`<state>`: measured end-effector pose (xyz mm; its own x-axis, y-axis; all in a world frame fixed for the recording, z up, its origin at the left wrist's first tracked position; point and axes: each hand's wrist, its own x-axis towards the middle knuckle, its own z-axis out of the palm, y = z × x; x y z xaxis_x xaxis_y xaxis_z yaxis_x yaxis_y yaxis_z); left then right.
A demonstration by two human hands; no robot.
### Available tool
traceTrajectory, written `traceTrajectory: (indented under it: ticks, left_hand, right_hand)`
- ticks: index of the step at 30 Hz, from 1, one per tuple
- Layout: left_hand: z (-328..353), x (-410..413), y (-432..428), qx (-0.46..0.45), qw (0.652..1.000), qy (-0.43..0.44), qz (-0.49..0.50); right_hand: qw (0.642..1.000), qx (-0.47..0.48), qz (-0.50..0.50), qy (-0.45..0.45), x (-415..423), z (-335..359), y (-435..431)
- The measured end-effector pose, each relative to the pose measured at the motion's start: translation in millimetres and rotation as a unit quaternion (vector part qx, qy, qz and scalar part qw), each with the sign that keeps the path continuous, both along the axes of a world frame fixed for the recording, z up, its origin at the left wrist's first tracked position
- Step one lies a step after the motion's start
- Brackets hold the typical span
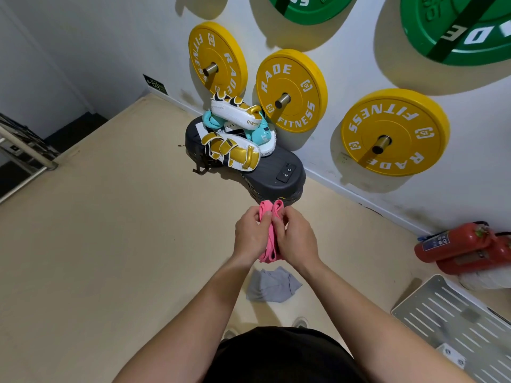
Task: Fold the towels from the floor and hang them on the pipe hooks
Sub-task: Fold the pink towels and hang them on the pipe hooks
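Centre frame, the left hand (253, 233) pinches one side of the pink towel (269, 230), fingers clamped on its folded top. The right hand (294, 236) clamps the other side, likely evening the fold. Below lies the grey towel (272, 286), crumpled on the beige floor (110, 244), waiting.

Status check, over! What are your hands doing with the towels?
Both hands, left hand and right hand, gripping folded pink towel. Grey towel crumpled on floor. Nothing blocking.

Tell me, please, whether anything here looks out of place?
Yes: a grey towel lies crumpled on the floor, unfolded, below both hands, and two red fire extinguishers lie on their sides by the wall.
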<state>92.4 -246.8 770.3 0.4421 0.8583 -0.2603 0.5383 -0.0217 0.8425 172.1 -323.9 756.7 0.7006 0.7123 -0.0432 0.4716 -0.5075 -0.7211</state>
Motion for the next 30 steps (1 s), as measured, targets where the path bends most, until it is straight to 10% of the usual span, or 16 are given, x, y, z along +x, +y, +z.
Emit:
traceTrajectory:
  ticks: [22,30]
  left_hand:
    - [2.4,-36.5,26.3,-0.179,0.975,-0.082,-0.106]
    - [-24.6,-70.4,54.2,0.014,0.986,0.084,-0.144]
  right_hand:
    - [0.995,0.012,-0.003,0.103,-3.7,2.3,1.9]
    - [0.970,0.056,0.093,0.217,18.0,21.8,3.6]
